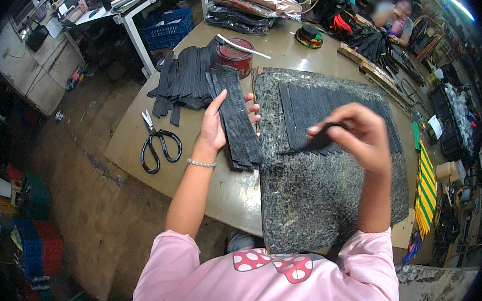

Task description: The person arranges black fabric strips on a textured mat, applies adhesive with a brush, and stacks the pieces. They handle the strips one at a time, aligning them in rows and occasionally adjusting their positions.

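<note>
Plastic-wrapped bundles lie stacked between a blue crate and what may be a coiled roll

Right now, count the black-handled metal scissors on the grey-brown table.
1: scissors on the table, left of your bare left hand; others may hide under the flat black strips.

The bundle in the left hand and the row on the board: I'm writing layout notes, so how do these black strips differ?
The bundle is held in the left hand; the row lies on the mottled board. The bundle's strips are bunched together, while the row's are spread side by side. Both consist of narrow black strips.
</note>
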### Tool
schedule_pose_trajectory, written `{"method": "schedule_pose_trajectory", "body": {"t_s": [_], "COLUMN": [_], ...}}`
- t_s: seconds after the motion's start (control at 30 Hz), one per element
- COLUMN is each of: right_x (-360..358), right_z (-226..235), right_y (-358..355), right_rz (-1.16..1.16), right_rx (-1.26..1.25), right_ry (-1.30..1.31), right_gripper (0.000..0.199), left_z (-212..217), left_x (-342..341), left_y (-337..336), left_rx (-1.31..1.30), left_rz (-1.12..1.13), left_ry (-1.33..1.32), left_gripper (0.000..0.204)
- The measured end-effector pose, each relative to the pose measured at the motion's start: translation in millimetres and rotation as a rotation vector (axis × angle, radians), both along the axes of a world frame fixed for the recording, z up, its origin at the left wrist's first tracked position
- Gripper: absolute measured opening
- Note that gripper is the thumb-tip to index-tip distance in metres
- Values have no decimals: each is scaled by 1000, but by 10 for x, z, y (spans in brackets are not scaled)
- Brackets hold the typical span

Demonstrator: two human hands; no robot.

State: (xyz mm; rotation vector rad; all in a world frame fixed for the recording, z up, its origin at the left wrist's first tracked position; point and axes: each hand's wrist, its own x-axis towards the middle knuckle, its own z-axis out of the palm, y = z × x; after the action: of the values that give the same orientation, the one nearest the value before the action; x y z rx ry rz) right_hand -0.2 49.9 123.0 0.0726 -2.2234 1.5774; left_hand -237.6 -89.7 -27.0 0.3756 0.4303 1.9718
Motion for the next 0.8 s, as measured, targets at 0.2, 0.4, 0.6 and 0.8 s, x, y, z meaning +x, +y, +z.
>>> {"method": "schedule_pose_trajectory", "body": {"t_s": [0.2,0.4,0.6,0.8], "right_x": [37,-1008,-1397,-1439], "right_z": [358,-234,-676,-1327], "right_y": [-191,-92,567,1461], "right_rz": [-84,-129,107,-418], "right_rx": [-192,26,-111,503], "right_ry": [74,-151,64,-334], "right_gripper": [23,27,37,29], "left_z": [119,173,111,108], "left_x": [263,527,474,307], "left_y": [55,37,47,10], "left_rx": [11,82,-250,-139], "left_rz": [-88,-122,-41,-72], "left_ry": [76,191,283,22], "left_gripper": [65,80,41,35]}}
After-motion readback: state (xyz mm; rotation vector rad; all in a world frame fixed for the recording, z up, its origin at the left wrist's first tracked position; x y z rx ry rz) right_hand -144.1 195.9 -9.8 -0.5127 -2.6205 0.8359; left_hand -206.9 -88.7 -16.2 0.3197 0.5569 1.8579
